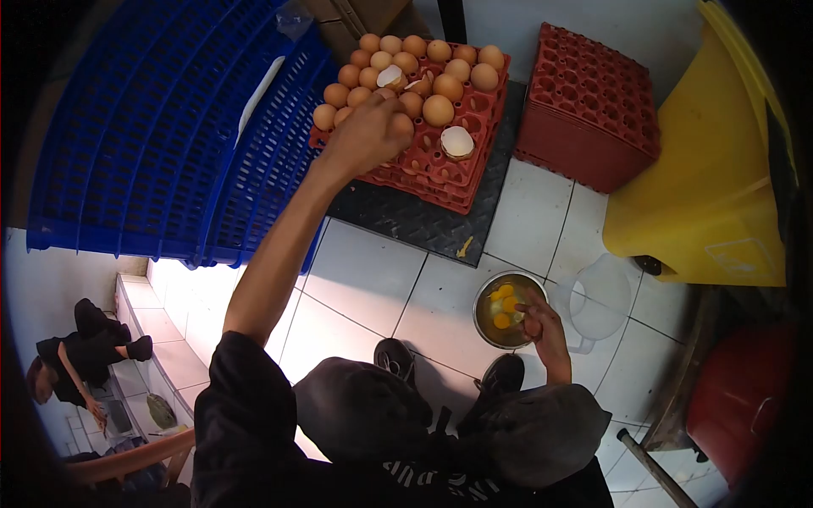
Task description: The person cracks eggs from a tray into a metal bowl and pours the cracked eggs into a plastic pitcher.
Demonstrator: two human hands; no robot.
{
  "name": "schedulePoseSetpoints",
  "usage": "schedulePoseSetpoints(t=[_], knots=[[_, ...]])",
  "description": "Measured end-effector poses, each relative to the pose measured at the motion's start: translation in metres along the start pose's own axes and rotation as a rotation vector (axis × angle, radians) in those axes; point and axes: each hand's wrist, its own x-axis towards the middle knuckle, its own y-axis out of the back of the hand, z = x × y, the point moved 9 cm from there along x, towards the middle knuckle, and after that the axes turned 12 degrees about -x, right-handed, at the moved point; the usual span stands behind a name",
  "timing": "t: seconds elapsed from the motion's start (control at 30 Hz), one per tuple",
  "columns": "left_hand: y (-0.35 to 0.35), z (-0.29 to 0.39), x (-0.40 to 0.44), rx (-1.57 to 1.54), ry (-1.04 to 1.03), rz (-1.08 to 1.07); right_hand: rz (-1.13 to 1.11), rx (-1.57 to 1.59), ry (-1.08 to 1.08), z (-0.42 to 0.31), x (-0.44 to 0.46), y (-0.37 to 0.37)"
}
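In the head view, the left hand (368, 140) reaches to the far tray (445, 173), its fingers bent down among the brown eggs (439, 110). An egg shows beside the fingers, but whether they are closed around it or only resting there cannot be told.

The right hand (546, 326) is nearer and farther right, at the right rim of the metal bowl (481, 317). Its fingers are curled around a brown egg (532, 327). The bowl sits on the tiled floor (368, 262), just beyond the shoes (501, 377), and holds several yellow yolks (502, 320) in clear egg white.

The far tray is red and lies on top of another on a dark textured platform (406, 225). Whole eggs fill much of its far and left part, while the near right part shows bare cups. One broken shell (457, 142) sits open at the right of the tray, and another (390, 78) lies among the eggs farther back. A small yellow scrap (464, 247) lies on the platform's near edge.

Blue crates (169, 135) stand to the left of the tray. To its right are a stack of red trays (589, 102) and a yellow container (703, 169). A clear plastic container (601, 296) lies right of the bowl. At the far left of the view is another person (80, 360).
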Motion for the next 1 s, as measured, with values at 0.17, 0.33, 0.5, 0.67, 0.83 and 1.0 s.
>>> schedulePoseSetpoints(t=[0.17,0.33,0.5,0.67,0.83,1.0], knots=[[-0.011,-0.001,-0.006,0.134,-0.088,-0.012,0.021,-0.021,-0.026,0.001,0.003,-0.002],[-0.005,0.005,-0.006,0.024,-0.143,0.110,0.000,0.046,-0.005,-0.001,-0.001,0.000],[0.015,0.019,-0.023,-0.164,-0.132,0.320,0.011,0.165,0.005,0.020,0.003,0.018],[-0.049,0.046,-0.084,-1.245,0.113,0.024,0.107,0.126,0.090,0.010,-0.015,0.011],[-0.261,0.055,-0.181,-1.544,0.751,-0.631,0.285,-0.177,0.390,-0.025,-0.022,-0.007],[-0.329,0.054,-0.228,-1.752,1.097,-0.604,0.364,-0.885,0.665,-0.045,-0.050,-0.026]])
